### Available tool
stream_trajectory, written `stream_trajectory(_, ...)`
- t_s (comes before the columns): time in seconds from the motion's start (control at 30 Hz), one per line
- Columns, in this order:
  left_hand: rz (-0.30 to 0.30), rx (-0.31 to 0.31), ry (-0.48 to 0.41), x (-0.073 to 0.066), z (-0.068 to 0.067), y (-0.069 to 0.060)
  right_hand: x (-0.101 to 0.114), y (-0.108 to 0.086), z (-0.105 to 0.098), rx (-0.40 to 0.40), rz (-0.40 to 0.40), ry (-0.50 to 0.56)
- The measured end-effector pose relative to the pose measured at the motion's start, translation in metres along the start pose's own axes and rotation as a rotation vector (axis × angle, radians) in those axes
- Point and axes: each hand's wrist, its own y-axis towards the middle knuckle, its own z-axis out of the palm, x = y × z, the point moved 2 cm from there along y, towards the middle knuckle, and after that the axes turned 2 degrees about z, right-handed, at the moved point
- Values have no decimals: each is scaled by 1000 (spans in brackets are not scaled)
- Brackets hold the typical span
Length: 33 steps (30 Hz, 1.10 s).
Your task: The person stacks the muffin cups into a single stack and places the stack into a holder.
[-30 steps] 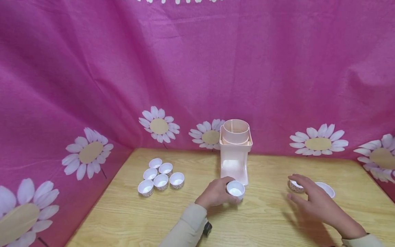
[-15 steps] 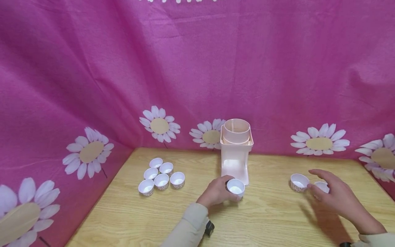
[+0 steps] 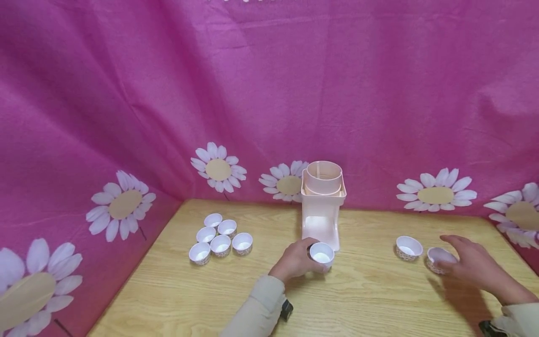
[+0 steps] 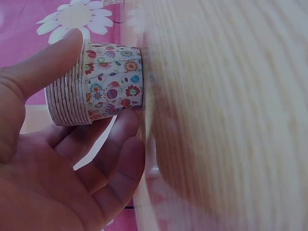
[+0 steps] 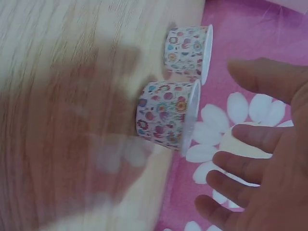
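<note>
Left grip: fingers and thumb closed around a nested stack of patterned cups, held at or just above the bench in front of the pink holder; we cannot tell whether its base touches. Right grip: released, fingers spread, just beside the right-hand loose cup. The other loose cup stands upright near it, and six more cups stand grouped at the left.

Handling: we judge these to be thin paper, very light, the walls soft enough to dent under a hard squeeze, the rolled rim the stiffest part. A single cup likely tips or slides at a nudge; we would pinch it lightly just under the rim. The stack should be firmer, best held round its sides, though nested cups may cling together when one is drawn off.

Against the earlier frames: the right grip shifts rightward, from over the left-hand loose cup to the outer side of its neighbour, uncovering both. Left grip, stack and the group of six keep practically the same places.
</note>
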Motion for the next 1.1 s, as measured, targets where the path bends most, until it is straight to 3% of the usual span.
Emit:
stream_trajectory(0.17,-5,3,0,-1,-1,1,-9,2,5,101,43,-7)
stream_trajectory(0.53,-1,11,-11,1,2,2,-23,-2,15,212,131,9)
stream_trajectory(1.1,13,16,-79,3,-1,4,-23,-3,16,180,144,46)
